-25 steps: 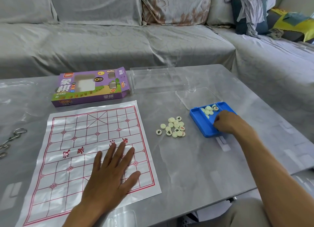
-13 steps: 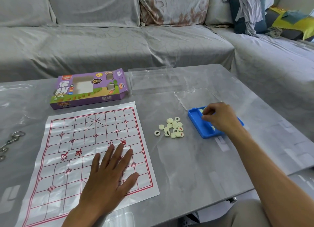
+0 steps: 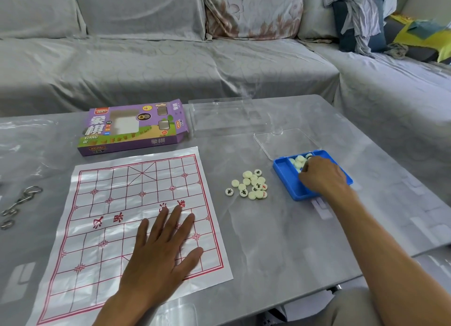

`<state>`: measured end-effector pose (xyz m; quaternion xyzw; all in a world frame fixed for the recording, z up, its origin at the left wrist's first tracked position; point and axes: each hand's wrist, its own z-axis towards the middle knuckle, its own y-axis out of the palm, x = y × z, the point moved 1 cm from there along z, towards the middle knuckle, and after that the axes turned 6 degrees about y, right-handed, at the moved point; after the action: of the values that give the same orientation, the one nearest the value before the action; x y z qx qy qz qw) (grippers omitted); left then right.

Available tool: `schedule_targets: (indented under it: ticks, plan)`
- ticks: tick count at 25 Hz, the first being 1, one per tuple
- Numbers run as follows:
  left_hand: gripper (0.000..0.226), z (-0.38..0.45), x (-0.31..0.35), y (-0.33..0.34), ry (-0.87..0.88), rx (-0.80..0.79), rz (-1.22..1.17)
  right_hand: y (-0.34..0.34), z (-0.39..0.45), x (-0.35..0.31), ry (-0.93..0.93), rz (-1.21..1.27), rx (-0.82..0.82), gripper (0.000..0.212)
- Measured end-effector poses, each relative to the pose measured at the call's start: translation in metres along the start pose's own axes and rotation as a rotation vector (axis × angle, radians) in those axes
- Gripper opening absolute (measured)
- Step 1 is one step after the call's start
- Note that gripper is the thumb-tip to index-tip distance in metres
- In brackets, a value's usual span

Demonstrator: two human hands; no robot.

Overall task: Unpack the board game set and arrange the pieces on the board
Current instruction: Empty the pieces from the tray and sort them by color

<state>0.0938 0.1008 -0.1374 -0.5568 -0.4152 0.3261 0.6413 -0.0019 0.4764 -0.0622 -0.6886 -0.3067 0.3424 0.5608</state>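
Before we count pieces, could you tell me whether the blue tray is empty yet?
Not empty: pale pieces still lie in the blue tray, where the right hand reaches.

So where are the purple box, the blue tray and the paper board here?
purple box point(image 3: 133, 128), head view, middle of its printed top face.
blue tray point(image 3: 285, 173), head view, bare floor of its left compartment.
paper board point(image 3: 122, 186), head view, bare grid area.

Two bare forearms, no sleeves.
No rings, watch or bands on left hand or right hand; short nails on left fingers; grey-beige trouser fabric over knee at lower right.
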Motion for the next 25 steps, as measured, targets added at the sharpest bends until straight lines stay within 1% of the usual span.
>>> schedule_targets:
  ticks: [1, 2, 3, 4, 6, 9, 11, 12, 16, 18, 20, 21, 22, 24, 25]
  plan:
    - [0.076, 0.000, 0.000, 0.000, -0.003, 0.008, 0.003, 0.005, 0.003, 0.005, 0.016, -0.026, -0.096, 0.017]
    - [0.076, 0.000, 0.001, -0.001, -0.006, 0.009, 0.012, 0.009, 0.006, 0.008, -0.007, -0.013, -0.160, 0.016]
    - [0.076, 0.000, 0.001, -0.001, -0.008, 0.002, 0.020, 0.009, 0.006, 0.008, -0.046, 0.003, -0.190, 0.011]
    - [0.075, 0.000, 0.001, -0.001, -0.010, -0.007, 0.021, 0.007, 0.005, 0.009, -0.077, 0.015, -0.199, 0.006]
    - [0.074, 0.000, 0.001, -0.001, -0.006, -0.012, 0.024, 0.002, 0.004, 0.010, -0.081, 0.043, -0.180, 0.007]
    - [0.072, 0.001, -0.001, 0.000, -0.003, -0.020, 0.045, -0.004, 0.008, 0.018, 0.000, 0.061, -0.111, 0.011]
    - [0.072, 0.001, -0.001, 0.001, -0.002, -0.027, 0.044, -0.002, 0.012, 0.022, 0.031, -0.010, -0.158, 0.016]
    - [0.072, 0.001, -0.001, 0.001, -0.001, -0.028, 0.046, -0.002, 0.013, 0.022, 0.030, 0.000, -0.182, 0.016]
    - [0.072, 0.001, -0.001, 0.000, -0.001, -0.028, 0.034, -0.009, 0.004, 0.019, -0.003, 0.213, -0.253, 0.007]
    - [0.073, 0.001, 0.000, -0.001, -0.004, -0.029, 0.027, -0.015, -0.003, 0.018, -0.041, 0.270, -0.313, 0.011]
    - [0.074, 0.001, 0.000, 0.000, -0.004, -0.014, 0.019, -0.014, -0.004, 0.018, -0.055, 0.261, -0.333, 0.016]
    - [0.074, 0.000, 0.000, 0.001, -0.003, -0.009, 0.019, -0.012, -0.005, 0.017, -0.060, 0.252, -0.322, 0.018]
    - [0.074, 0.000, 0.000, 0.001, -0.004, -0.009, 0.020, -0.009, -0.005, 0.016, -0.079, 0.260, -0.274, 0.020]
    - [0.073, 0.000, 0.000, 0.000, -0.005, -0.019, 0.025, -0.008, -0.006, 0.010, -0.149, 0.342, -0.091, 0.020]
    - [0.072, 0.001, 0.000, 0.000, -0.003, -0.028, 0.032, -0.009, -0.010, 0.004, -0.187, 0.435, -0.016, 0.019]
